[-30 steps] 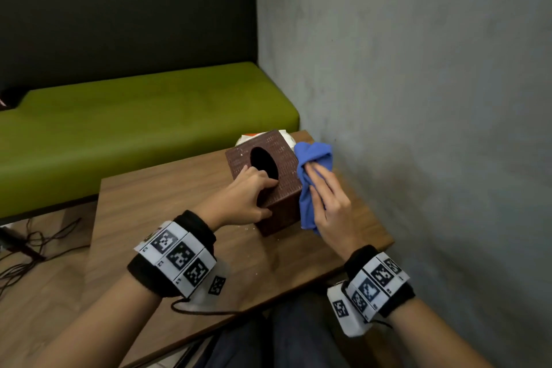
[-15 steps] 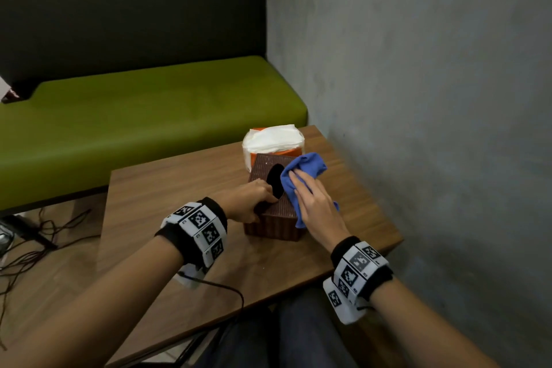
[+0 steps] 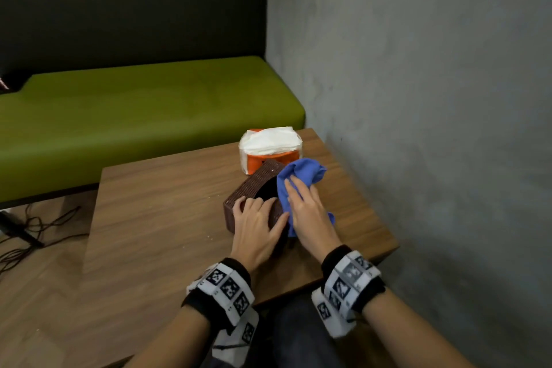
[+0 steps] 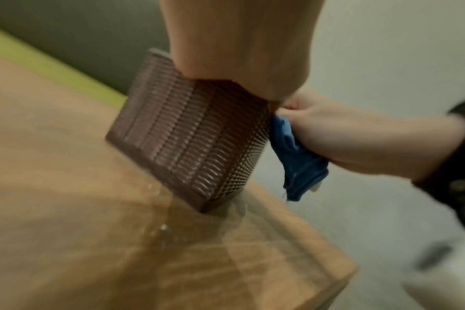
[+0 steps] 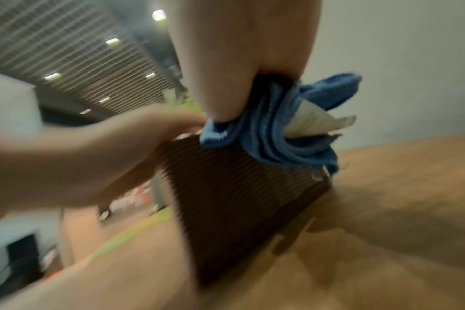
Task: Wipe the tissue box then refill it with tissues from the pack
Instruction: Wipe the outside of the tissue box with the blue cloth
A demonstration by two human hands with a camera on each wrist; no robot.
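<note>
The brown woven tissue box (image 3: 249, 193) sits on the wooden table (image 3: 155, 203), and its dark oval opening shows on top. My left hand (image 3: 254, 225) grips its near end, fingers curled over the top edge. My right hand (image 3: 306, 212) lies with straight fingers on a blue cloth (image 3: 301, 172) and presses it onto the box's top right. Behind the box stands the orange-and-white tissue pack (image 3: 270, 148). In the left wrist view the cloth (image 4: 297, 159) hangs beside the box (image 4: 194, 136). The right wrist view shows the cloth (image 5: 279, 142) bunched on the box (image 5: 239, 188).
A grey wall (image 3: 418, 98) runs close along the table's right edge. A green bench (image 3: 134, 110) stands behind the table. Small crumbs (image 3: 210, 236) lie on the wood left of the box. Cables (image 3: 27, 233) trail on the floor at left.
The box has been turned on the table. My left hand has moved from its opening to its near end. My right hand has slid the cloth from the box's side onto its top.
</note>
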